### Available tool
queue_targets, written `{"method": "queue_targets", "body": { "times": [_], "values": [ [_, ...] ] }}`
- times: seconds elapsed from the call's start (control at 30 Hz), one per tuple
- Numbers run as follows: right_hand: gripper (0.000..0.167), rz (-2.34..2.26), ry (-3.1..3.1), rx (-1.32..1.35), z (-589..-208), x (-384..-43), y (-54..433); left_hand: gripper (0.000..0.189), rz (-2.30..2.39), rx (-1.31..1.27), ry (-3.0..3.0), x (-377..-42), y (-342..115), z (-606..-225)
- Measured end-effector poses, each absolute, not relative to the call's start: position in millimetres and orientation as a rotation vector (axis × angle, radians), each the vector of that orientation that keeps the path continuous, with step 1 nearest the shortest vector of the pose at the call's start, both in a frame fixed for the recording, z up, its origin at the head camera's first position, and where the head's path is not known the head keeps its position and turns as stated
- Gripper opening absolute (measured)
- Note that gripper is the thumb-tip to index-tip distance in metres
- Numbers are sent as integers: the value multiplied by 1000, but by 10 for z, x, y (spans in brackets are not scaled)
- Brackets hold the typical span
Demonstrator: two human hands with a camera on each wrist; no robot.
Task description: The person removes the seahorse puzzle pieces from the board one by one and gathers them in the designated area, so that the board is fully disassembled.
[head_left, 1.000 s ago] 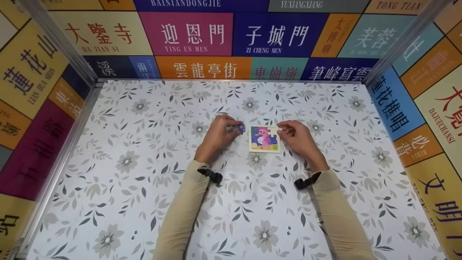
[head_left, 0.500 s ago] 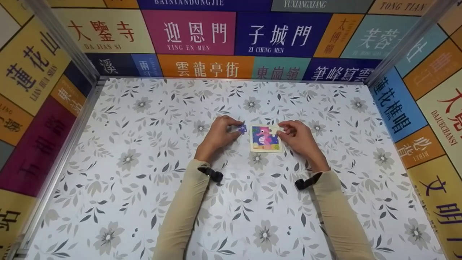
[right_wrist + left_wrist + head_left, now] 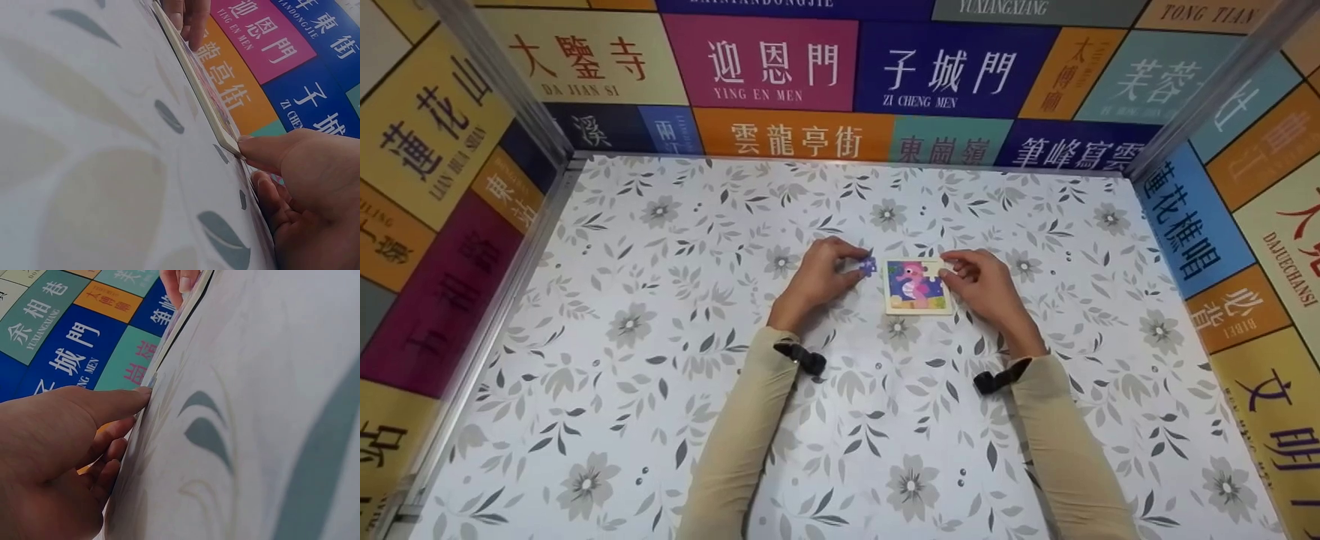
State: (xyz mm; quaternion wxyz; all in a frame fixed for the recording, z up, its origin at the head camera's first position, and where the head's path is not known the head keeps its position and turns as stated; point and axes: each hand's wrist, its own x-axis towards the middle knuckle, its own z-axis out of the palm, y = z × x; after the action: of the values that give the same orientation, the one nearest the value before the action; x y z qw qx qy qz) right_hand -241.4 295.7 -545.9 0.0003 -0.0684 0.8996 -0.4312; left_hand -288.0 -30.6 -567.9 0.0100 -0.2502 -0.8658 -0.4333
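In the head view my left hand (image 3: 819,274) pinches a small purple jigsaw piece (image 3: 869,266) between thumb and fingertips, just left of a square jigsaw puzzle (image 3: 911,289). That puzzle shows a pink seahorse on a purple-blue ground within a pale frame, with a bare pale recess at its upper right. Thumb and forefinger of my right hand (image 3: 982,281) grip the frame by its right edge, near the upper corner. The right wrist view shows the thumb at the corner of the puzzle frame (image 3: 205,107), which lies flat. From the left wrist, the piece is mostly hidden by the thumb (image 3: 135,398).
A white tablecloth (image 3: 645,420) with grey flowers and leaves covers the table. Panels with Chinese lettering (image 3: 780,64) wall it in at the back and both sides. Each wrist bears a black camera, the left one (image 3: 810,362) and the right one (image 3: 988,381).
The head view has drifted slightly. Against the cloth, both hands and the puzzle keep their places, while the purple piece shows a little more beyond my left fingertips.
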Motion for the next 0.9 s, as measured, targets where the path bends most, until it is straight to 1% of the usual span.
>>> {"method": "queue_targets", "body": {
  "times": [0.2, 0.4, 0.63, 0.9],
  "values": [
    [36, -1352, 2834, -220, -5459, -2419, 2959, 36, -1285, -800, -2772, -2787, -296, -5445],
    [36, -1351, 2840, -222, -5464, -2419, 2966, 34, -1267, -799, -2747, -2727, -177, -5330],
    [36, -1378, 2821, -243, -5471, -2412, 2977, 31, -1299, -931, -2709, -2648, 158, -5278],
    [36, -1378, 2840, -248, -5486, -2427, 2988, 26, -1266, -1044, -2744, -2646, 452, -5307]
  ]
}}
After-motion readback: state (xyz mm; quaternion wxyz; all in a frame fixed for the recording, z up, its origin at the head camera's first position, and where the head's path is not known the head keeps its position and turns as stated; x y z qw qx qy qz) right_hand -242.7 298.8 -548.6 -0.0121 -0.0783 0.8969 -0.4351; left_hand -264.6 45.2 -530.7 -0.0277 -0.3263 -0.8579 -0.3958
